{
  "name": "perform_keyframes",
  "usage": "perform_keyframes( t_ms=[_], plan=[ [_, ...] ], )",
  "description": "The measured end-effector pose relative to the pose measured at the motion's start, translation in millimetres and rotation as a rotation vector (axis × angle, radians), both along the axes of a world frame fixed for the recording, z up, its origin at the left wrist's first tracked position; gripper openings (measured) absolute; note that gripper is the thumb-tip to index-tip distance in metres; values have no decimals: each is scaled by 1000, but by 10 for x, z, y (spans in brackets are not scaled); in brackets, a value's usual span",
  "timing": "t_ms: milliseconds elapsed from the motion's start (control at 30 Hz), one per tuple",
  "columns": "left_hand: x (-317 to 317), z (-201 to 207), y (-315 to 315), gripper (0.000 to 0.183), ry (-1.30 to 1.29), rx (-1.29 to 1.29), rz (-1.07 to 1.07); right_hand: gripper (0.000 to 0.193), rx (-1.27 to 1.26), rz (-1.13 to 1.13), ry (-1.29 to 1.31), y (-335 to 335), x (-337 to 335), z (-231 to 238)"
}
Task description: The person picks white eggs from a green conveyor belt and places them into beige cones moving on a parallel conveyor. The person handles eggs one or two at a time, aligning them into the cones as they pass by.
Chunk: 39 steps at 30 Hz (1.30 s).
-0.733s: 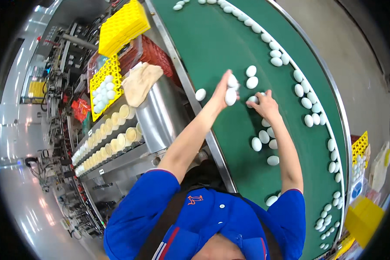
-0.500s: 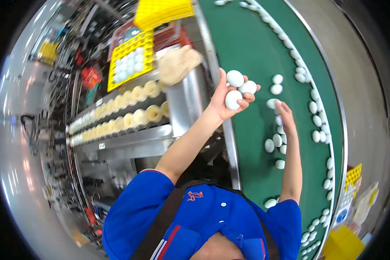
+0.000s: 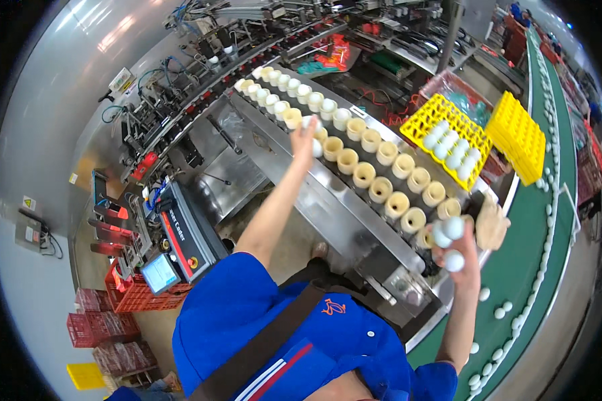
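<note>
My left hand [image 3: 303, 142] is over the near row of cream-coloured cups [image 3: 347, 160], its fingers curled round eggs. One white egg [image 3: 310, 122] shows at its fingertips and another egg [image 3: 316, 148] beside the palm. At the near right end of the rows my right hand [image 3: 467, 252] is closed round several pale eggs [image 3: 454, 260], held above the machine's edge. Farther along both rows, cups hold pale eggs [image 3: 271, 100]; the cups between my hands mostly stand bare.
A yellow egg tray [image 3: 418, 127] with eggs sits behind the cups, beside stacked yellow trays [image 3: 515, 137]. A tan cloth [image 3: 491, 224] lies near my right hand. The green conveyor belt [image 3: 515, 274] carries loose eggs on the right. A machine with a screen [image 3: 160, 273] stands left.
My view has swung left from the belt to the cup rows. The left hand, with eggs, has moved to the cups. The right hand has left the belt and now holds several eggs.
</note>
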<state>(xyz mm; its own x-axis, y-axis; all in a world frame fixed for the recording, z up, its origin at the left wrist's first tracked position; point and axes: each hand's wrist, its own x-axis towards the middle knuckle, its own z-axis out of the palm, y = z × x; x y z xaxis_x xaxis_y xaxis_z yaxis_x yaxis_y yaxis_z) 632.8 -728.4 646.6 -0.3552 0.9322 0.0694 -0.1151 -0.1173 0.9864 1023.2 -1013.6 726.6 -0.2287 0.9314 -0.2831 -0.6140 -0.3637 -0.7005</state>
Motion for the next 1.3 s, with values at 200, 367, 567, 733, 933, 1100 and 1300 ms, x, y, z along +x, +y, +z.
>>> perform_keyframes(
  t_ms=[200,367,567,733,933,1100,1300],
  plan=[
    [-1258,-234,1090,65,1058,-130,37,64,238,134,-839,1936,-1474,-157],
    [-1340,-109,1135,47,1225,-75,-18,61,443,-246,-1716,3285,-2148,-454],
    [-1178,105,1248,37,1168,99,-445,58,414,-5,-2041,3611,-2246,-480],
    [-988,76,1368,20,846,204,-381,69,572,56,-2087,3458,-1959,-603],
    [-445,-317,1164,18,1092,591,-339,77,714,-28,-2017,3368,-1805,-863],
    [-369,-373,961,21,941,496,-347,81,819,-120,-1915,3432,-1756,-951],
    [-90,-215,913,20,1077,668,-362,65,919,-354,-2041,3601,-1906,-1219]
  ],
)
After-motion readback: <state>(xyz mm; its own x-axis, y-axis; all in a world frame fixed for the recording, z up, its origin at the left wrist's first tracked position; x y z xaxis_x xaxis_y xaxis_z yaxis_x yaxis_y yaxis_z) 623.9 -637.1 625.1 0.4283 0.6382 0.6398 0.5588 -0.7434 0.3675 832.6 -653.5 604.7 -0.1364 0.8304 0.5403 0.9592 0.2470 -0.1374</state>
